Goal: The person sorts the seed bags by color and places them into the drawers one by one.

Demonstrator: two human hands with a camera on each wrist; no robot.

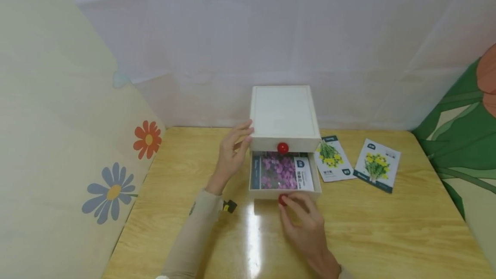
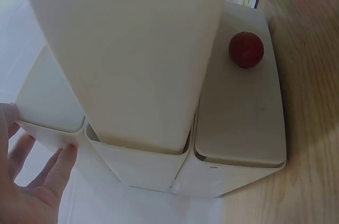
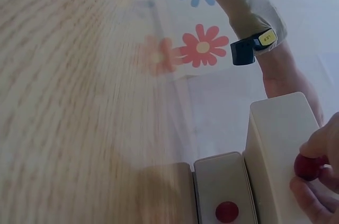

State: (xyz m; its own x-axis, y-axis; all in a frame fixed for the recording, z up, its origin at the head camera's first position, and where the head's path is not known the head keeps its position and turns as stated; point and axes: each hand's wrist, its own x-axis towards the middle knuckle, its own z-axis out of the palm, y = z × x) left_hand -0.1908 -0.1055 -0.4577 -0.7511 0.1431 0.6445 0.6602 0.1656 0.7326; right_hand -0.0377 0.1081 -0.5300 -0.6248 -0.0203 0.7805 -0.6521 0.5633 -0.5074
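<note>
A small white drawer cabinet stands on the wooden table, its middle drawer pulled out toward me. Inside that drawer lies a seed packet with a picture of purple flowers. My right hand pinches the drawer's red knob between thumb and fingers. At the cabinet's left side, my left hand rests its fingertips against the upper part, fingers extended. The top drawer, with its red knob, is closed, and so is the bottom drawer.
To the right of the cabinet lie two seed packets with yellow flowers, one packet close against it and another packet farther right. A white cloth hangs behind the table. A flower-printed panel borders the left.
</note>
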